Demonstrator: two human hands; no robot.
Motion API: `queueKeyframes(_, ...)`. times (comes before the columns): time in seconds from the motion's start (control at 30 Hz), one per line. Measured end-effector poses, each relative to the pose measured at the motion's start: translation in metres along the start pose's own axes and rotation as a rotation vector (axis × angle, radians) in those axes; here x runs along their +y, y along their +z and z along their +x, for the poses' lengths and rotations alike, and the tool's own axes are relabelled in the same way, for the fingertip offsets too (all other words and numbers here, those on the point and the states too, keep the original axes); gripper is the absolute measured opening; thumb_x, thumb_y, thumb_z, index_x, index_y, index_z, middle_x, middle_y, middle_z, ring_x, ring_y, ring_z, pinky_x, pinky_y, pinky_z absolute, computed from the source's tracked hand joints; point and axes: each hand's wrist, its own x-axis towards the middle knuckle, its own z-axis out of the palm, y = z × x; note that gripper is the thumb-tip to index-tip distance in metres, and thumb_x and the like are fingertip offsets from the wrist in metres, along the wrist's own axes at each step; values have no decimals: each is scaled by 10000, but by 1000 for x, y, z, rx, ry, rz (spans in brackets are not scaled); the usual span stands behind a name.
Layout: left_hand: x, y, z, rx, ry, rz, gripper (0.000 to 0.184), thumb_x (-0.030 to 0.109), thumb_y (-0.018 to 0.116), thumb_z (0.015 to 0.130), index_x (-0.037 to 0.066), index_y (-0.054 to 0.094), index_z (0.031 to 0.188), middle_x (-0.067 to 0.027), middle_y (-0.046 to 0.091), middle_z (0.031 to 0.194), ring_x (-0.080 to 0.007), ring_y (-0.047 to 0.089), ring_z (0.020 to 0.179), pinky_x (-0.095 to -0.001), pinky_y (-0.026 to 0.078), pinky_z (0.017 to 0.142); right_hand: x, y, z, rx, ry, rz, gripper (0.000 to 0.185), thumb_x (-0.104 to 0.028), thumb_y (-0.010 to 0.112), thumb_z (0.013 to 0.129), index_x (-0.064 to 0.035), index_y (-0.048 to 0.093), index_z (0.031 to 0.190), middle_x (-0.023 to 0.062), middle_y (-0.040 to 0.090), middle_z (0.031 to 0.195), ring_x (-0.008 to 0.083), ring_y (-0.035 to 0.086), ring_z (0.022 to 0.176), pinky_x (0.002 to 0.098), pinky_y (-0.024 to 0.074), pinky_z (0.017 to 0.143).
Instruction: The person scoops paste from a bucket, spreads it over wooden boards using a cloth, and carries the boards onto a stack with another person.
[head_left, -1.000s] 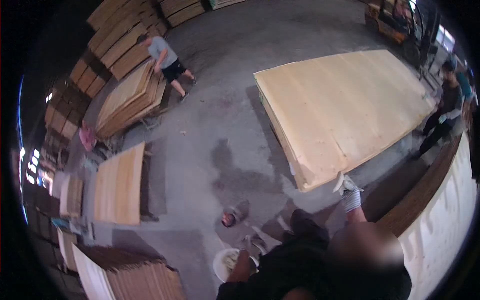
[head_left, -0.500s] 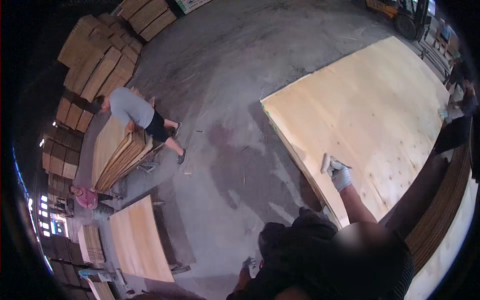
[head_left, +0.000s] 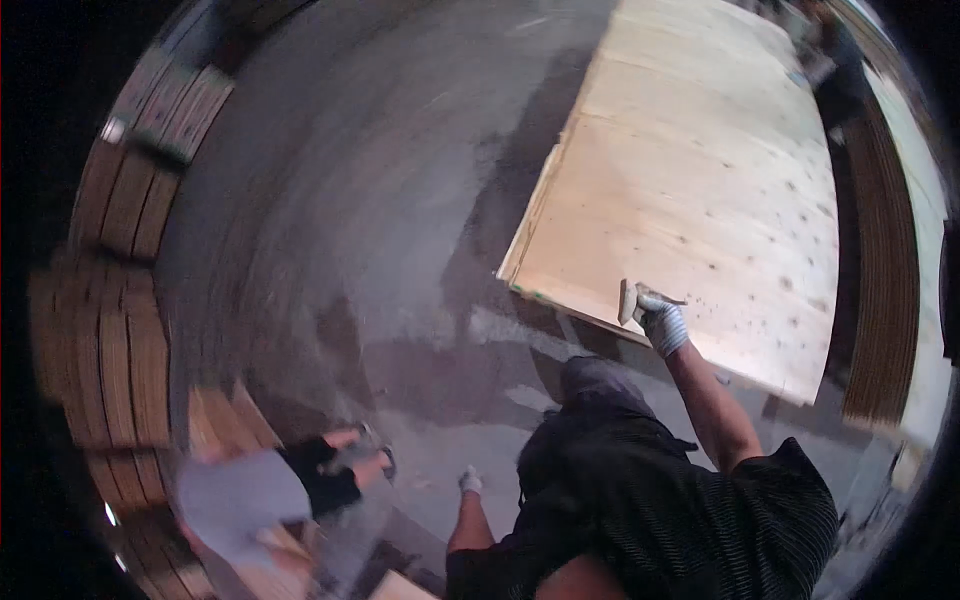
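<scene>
My right hand (head_left: 660, 322), in a white and grey glove, is closed around a tool with a pale, flat head (head_left: 628, 301). It is over the near edge of a large stack of pale wooden sheets (head_left: 700, 200), whose top sheet has dark knots. Whether the tool touches the wood is unclear. My left hand (head_left: 470, 481), also gloved, hangs low over the grey floor beside my body. It is small and blurred, so its fingers and anything in them cannot be made out.
A person in a grey shirt (head_left: 245, 505) bends over boards (head_left: 225, 425) at the lower left. Piles of boards (head_left: 110, 350) line the left side. Another person (head_left: 840, 70) stands beyond the sheets. More sheets (head_left: 885, 280) stand on the right.
The view has turned, bringing the grey-shirted person to the lower left. My right hand has gone from the stack's corner to over its top. The white bucket near my left hand has left view.
</scene>
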Motion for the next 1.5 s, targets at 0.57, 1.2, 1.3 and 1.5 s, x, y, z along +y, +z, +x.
queueKeyframes(0.57, 697, 267, 166, -418, 1469, 1423, 440, 350, 515, 1036, 1, 700, 1230, -263, 690, 1227, -423, 645, 1166, -514, 503, 1011, 80, 15, 112, 808, -466, 370, 303, -172, 742, 947, -17, 714, 1205, 57, 761, 1012, 186, 728, 862, 352, 610, 779)
queueKeyframes(1.2, 606, 812, 70, -370, 2341, 1393, 672, 355, 461, 1059, -62, 330, 1570, -254, 304, 1657, -430, 270, 1538, -547, 213, 1268, 133, -119, 101, 1560, -899, 325, 286, -159, 733, 917, 6, 768, 1148, 65, 752, 1115, 156, 691, 977, 351, 563, 905)
queueKeyframes(1.3, 614, 808, 75, -344, 2327, 1436, 689, 368, 457, 1058, -72, 320, 1571, -256, 283, 1664, -433, 253, 1542, -556, 207, 1266, 153, -224, 100, 1962, -275, -642, 253, -71, 712, 934, 14, 754, 1169, 85, 761, 1133, 151, 705, 976, 318, 571, 917)
queueKeyframes(1.5, 611, 821, 76, -381, 2357, 1349, 711, 387, 484, 1038, -64, 337, 1567, -268, 312, 1649, -453, 291, 1522, -574, 227, 1248, 155, -186, 134, 1521, -279, -584, 279, 18, 671, 942, -51, 760, 1197, 111, 787, 1125, 135, 736, 998, 283, 587, 900)
